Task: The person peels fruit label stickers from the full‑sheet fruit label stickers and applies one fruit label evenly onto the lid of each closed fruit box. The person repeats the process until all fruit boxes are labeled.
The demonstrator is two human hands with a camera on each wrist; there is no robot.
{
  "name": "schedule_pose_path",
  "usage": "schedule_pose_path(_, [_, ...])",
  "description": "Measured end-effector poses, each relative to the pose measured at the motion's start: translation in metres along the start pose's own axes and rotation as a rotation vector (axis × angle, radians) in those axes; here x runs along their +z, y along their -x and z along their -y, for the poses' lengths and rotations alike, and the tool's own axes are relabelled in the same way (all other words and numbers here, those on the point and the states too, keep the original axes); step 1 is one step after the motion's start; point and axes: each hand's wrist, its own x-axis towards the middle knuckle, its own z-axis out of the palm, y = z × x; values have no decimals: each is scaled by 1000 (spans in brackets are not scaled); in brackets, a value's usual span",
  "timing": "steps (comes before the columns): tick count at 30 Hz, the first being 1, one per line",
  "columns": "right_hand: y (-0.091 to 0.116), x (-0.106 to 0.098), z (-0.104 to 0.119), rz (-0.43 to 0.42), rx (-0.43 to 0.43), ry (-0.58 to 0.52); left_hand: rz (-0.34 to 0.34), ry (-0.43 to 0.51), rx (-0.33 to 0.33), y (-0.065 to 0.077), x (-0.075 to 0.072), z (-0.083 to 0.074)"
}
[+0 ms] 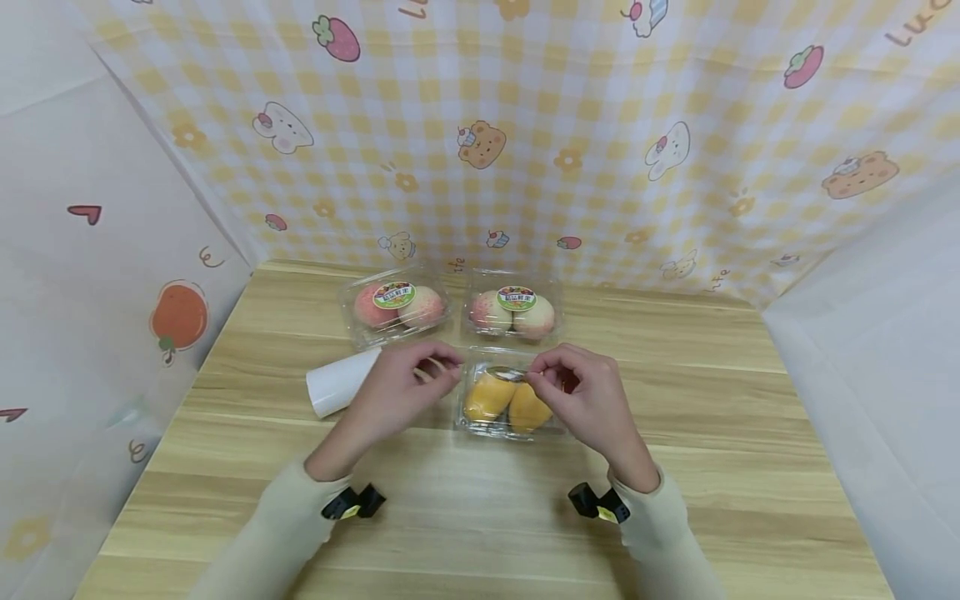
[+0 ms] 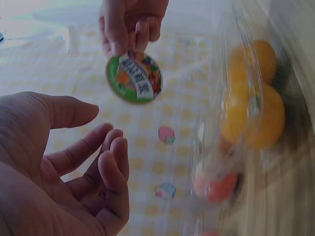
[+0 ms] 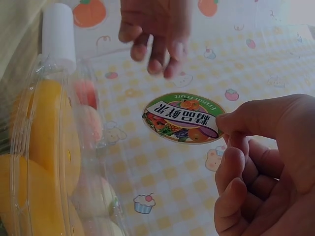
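My right hand (image 1: 588, 392) pinches an oval fruit sticker (image 3: 184, 118) by one end between thumb and index finger. Its printed face, with green border and fruit pictures, shows in both wrist views. Below the sticker sits a clear plastic box (image 1: 487, 432) with two yellow mangoes (image 1: 487, 400) inside, its lid down. My left hand (image 1: 416, 375) hovers at the box's left side, fingers loosely bent, thumb and fingertips apart, holding nothing. In the left wrist view a gap separates this hand (image 2: 74, 162) from the sticker.
Two clear boxes of peaches stand behind, at left (image 1: 382, 337) and right (image 1: 555, 329), each bearing an oval sticker. A white roll (image 1: 337, 385) lies left of the mango box, partly behind my left hand. A checked cloth (image 1: 525, 192) hangs at the wooden table's (image 1: 697, 433) back edge.
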Motion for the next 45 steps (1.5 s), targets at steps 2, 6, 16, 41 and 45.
schedule_pose_path(2, [0,0,0,8,-2,1,28,-3,38,-7,8,-6])
schedule_pose_path(6, [-1,1,0,24,-9,0,58,-50,125,-20,23,-15])
schedule_pose_path(16, [-3,4,1,27,-18,1,51,-69,299,-36,38,-16])
schedule_pose_path(41, [-3,6,-7,-22,141,-60,-35,126,176,-37,48,-13])
schedule_pose_path(45, [-3,7,-12,46,200,-94,-49,173,182,-38,51,-14])
